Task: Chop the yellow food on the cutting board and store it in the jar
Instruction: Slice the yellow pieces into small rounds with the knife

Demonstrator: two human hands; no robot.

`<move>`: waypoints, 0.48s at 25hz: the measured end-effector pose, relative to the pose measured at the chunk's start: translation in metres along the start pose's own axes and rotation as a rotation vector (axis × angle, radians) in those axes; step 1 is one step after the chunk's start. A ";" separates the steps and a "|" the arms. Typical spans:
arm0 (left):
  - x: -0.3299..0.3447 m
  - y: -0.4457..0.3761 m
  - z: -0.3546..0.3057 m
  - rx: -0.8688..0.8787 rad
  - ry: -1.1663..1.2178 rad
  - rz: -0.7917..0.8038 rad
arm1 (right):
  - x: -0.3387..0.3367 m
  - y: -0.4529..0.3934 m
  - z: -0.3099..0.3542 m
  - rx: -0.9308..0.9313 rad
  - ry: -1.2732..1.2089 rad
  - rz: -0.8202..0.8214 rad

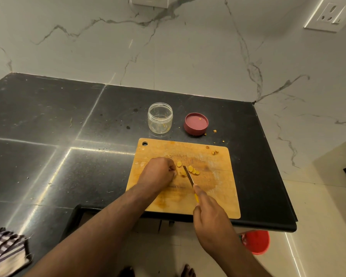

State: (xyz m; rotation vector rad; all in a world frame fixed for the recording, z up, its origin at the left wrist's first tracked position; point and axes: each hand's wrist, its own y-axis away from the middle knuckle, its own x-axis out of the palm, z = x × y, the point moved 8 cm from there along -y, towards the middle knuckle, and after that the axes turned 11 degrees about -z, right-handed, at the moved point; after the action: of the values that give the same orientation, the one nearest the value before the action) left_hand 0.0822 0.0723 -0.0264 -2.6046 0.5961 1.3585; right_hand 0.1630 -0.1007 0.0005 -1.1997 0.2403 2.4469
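Our left hand [158, 172] curls fingers onto the yellow food [181, 172]; our right hand [210, 214] grips the knife [188, 175], blade just right of those fingers, across the piece.

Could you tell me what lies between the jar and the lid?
Only bare black counter lies between the jar and the lid, seen in the head view.

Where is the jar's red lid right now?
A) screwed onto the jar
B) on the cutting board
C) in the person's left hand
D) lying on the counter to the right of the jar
D: the lid lies upturned on the counter, to the right of the open jar and beyond the cutting board.
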 end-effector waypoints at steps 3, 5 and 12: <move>-0.002 0.002 0.004 -0.008 -0.002 -0.042 | -0.002 -0.006 0.005 0.005 0.006 0.015; -0.003 0.002 0.008 -0.040 0.014 -0.062 | 0.002 -0.009 0.012 -0.017 0.017 0.022; -0.002 -0.001 0.010 -0.042 0.025 -0.066 | 0.017 -0.018 0.014 -0.043 0.092 0.052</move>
State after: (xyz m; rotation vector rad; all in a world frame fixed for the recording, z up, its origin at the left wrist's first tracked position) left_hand 0.0738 0.0765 -0.0308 -2.6530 0.4851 1.3340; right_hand 0.1509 -0.0750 -0.0041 -1.3423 0.2494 2.4555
